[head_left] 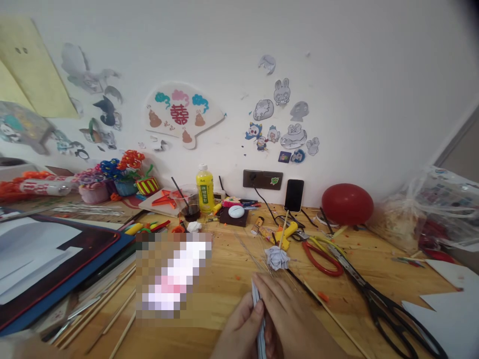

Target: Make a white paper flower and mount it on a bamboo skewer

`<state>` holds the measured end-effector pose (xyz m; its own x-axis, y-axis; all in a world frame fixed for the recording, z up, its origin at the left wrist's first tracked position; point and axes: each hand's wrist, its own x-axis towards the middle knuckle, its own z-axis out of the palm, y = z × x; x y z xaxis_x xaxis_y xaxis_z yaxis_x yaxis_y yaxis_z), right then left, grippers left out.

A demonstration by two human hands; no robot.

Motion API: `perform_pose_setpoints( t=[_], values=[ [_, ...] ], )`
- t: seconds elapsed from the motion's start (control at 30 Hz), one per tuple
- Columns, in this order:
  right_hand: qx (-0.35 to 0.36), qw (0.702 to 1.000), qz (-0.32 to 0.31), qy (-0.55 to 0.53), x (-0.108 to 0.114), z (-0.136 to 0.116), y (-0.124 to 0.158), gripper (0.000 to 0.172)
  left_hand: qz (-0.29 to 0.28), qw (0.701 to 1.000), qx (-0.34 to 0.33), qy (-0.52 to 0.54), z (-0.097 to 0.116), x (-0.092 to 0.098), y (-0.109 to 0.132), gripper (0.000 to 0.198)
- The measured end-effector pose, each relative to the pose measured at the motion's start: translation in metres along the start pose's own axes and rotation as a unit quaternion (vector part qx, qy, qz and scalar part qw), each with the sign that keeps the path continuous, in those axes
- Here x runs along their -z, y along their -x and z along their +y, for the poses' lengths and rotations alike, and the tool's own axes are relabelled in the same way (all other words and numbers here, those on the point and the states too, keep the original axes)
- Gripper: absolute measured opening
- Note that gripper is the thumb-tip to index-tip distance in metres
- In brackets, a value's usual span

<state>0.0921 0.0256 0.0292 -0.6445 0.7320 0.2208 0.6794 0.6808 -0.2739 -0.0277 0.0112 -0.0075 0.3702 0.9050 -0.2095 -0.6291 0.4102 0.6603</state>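
Observation:
At the table's front, my left hand [241,324] and my right hand [287,314] are closed around a narrow stack of folded paper [259,319]. The paper is pale grey-white, stands on edge between my palms and shows several thin layers; its lower part is hidden by my fingers. Just beyond my fingertips lies a crumpled paper flower [277,258] on a thin wooden stick. Beside my right hand a long wooden skewer [329,314] runs toward the front edge.
Black-handled scissors [374,294] and red-handled scissors [325,259] lie to the right, near cut white paper [445,299]. Behind are a yellow glue gun [287,235], phone [294,195], red balloon [348,204], drink bottle [205,189] and cup [190,207]. Skewers [101,304] fill the left.

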Motion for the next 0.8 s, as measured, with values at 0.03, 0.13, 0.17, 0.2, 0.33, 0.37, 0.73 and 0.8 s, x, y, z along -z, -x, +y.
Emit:
perform_pose_setpoints(
  t=[0.03,0.13,0.17,0.2,0.33,0.37,0.73,0.8],
  values=[
    [-0.004,1.0,0.0,0.0,0.0,-0.001,0.0,0.075,-0.009,1.0,0.001,0.006,0.001,0.0,0.0,0.04],
    [-0.019,1.0,-0.006,-0.018,0.0,-0.002,-0.002,0.074,-0.009,1.0,0.011,0.018,0.004,-0.001,0.001,0.041],
    [-0.024,0.999,-0.01,-0.031,0.0,-0.003,-0.002,0.074,-0.003,1.0,0.016,0.02,0.006,-0.002,0.002,0.041],
    [-0.029,0.998,-0.014,-0.047,0.0,-0.003,-0.002,0.076,0.0,1.0,0.019,0.021,0.008,-0.002,0.003,0.04],
    [-0.053,0.993,-0.023,-0.104,0.001,-0.001,-0.002,0.091,-0.035,0.999,0.015,0.027,0.014,-0.005,0.007,0.037],
    [-0.055,0.992,-0.029,-0.107,0.002,-0.001,-0.002,0.093,-0.046,0.999,0.011,0.028,0.015,-0.006,0.007,0.036],
    [-0.039,0.997,-0.044,-0.042,0.007,-0.005,-0.003,0.072,-0.024,0.999,0.031,0.038,0.011,-0.005,0.005,0.042],
    [-0.039,0.997,-0.029,-0.059,0.006,-0.006,-0.003,0.07,-0.04,0.999,0.026,0.022,0.01,-0.005,0.004,0.041]
  ],
)
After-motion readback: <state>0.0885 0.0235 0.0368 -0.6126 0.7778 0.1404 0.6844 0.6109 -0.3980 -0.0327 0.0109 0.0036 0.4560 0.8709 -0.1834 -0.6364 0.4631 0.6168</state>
